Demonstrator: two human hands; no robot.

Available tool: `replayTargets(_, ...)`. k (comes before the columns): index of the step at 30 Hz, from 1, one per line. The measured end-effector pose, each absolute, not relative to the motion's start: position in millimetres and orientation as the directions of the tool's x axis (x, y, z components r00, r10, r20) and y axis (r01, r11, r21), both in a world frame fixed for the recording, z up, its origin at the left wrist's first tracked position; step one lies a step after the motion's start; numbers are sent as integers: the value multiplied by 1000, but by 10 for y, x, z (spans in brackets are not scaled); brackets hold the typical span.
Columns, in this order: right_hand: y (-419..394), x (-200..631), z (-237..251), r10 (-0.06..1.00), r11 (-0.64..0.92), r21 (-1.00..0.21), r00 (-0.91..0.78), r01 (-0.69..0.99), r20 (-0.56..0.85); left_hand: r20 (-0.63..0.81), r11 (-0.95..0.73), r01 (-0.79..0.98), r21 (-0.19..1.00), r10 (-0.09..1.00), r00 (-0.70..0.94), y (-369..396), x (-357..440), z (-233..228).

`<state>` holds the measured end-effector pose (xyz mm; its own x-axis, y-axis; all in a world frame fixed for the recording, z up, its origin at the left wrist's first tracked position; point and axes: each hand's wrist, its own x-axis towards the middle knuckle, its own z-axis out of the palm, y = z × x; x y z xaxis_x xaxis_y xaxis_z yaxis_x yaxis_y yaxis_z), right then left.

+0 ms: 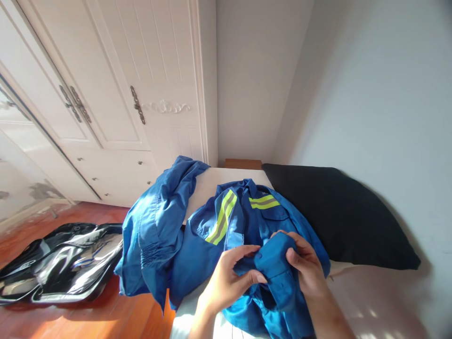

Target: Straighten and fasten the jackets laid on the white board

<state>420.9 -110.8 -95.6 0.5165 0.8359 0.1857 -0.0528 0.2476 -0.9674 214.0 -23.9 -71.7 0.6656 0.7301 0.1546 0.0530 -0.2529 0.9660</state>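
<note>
A blue work jacket (203, 259) with yellow and grey reflective strips lies spread with its collar away from me. Both hands hold one of its sleeves near the cuff (277, 263), raised a little over the jacket front. My left hand (228, 280) pinches the cuff's edge between thumb and fingers. On the other side, my right hand (307, 259) grips the same cuff, thumb on top and fingers behind the cloth. A second blue garment (158, 226) with a gathered elastic part lies just left of the jacket, hanging over the edge of the white surface (205, 195).
To the right, a black cushion-like thing (339, 216) leans by the grey wall (381, 117). An open black suitcase (63, 263) rests on the reddish wooden floor (141, 315) at the left. Behind stands a white wardrobe (169, 56) with metal handles.
</note>
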Motion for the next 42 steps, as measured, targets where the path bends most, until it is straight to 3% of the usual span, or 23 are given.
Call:
replayTargets(2,-1085,4238,-933,821,227,-966,558,-124,121,162,-248,39,968,735,658,-257,2211,-726)
replayTargets(4,-1051,4250,-868,793,179,-983,599,-51,113,186,-251,14,968,756,628,-264,2263,-719)
replayTargets(6,-1045,4239,-779,743,122,-976,636,180,210,221,-270,2,963,793,567,-262,2295,-711)
replayTargets(8,-1097,4196,-680,682,114,-889,616,443,394,268,-318,28,948,839,473,-261,2309,-703)
replayTargets(11,-1251,4062,-524,607,212,-682,453,700,653,354,-409,115,905,875,329,-291,2314,-685)
replayTargets(14,-1331,3889,-394,681,317,-512,183,799,709,450,-514,160,843,836,312,-374,2331,-646)
replayTargets(17,-1245,3766,-346,722,364,-466,72,806,689,530,-604,181,776,780,333,-471,2359,-596)
replayTargets(23,-1076,3717,-412,703,376,-586,191,718,685,539,-624,159,765,756,371,-522,2369,-522)
replayTargets(30,-1069,3689,-373,772,294,-728,295,620,563,508,-568,103,817,792,338,-502,2366,-513)
replayTargets(38,-1045,3664,-353,733,259,-753,385,605,561,579,-615,26,788,755,309,-523,2353,-560)
replayTargets(42,-1076,3748,-370,613,138,-795,580,591,537,575,-604,-29,796,742,344,-501,2297,-581)
